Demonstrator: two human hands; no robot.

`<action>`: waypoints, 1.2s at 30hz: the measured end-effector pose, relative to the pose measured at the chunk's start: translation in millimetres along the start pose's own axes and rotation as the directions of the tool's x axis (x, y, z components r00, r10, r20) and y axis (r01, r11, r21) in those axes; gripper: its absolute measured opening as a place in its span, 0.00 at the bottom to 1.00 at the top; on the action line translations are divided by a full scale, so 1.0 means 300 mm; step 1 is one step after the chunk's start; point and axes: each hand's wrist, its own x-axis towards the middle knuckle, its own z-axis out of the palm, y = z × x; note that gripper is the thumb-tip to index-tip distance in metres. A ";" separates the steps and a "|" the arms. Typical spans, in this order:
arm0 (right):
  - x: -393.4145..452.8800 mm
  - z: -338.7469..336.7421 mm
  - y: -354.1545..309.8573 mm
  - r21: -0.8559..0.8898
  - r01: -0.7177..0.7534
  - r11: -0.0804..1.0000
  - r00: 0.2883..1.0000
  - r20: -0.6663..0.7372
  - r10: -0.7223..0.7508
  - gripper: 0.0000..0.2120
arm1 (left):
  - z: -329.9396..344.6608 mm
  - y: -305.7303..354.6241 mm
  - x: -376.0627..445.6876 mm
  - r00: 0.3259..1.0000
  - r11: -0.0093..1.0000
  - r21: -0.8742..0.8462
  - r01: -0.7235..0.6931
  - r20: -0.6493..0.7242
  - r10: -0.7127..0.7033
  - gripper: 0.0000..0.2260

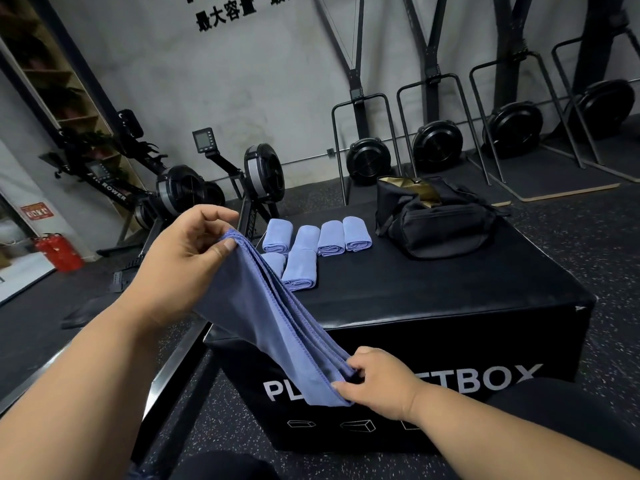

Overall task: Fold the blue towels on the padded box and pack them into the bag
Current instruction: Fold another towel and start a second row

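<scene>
My left hand (pixel 188 252) is raised above the near left corner of the padded box (pixel 433 299), thumb and curled fingers pinching one end of a blue towel (pixel 266 327) whose stitched edges are bunched together in several layers. From there I see the towel run as a taut, folded band down and to the right, where my right hand (pixel 375 379) grips its other end, fingers wrapped over the gathered edges and thumb pressed underneath. The cloth sags a little between the two grips and hangs in front of the box's front face, covering part of the white lettering printed there. Both forearms are bare, and dark clothing shows at the bottom edge of the view. Past the held towel, six folded towels (pixel 313 252) lie on the black top of the box, in two loose rows: four farther back, side by side, and two nearer me, one of them partly hidden behind the held cloth. To their right, near the far right corner of the box top, sits the black bag (pixel 436 223), unzipped, with a gold lining showing at its mouth; it is apart from the folded towels. Beyond the box, on the speckled dark floor, stand rowing machines (pixel 221 181) at left, a row of black fan-wheel machines (pixel 438 145) along the grey wall, and red fire extinguishers (pixel 57 251) at the far left.
</scene>
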 end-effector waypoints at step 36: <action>-0.001 -0.597 0.108 0.617 0.013 0.787 0.722 -0.550 0.419 0.13 | 0.389 -0.375 -0.116 0.916 0.872 -0.318 0.372 -0.029 -0.401 0.14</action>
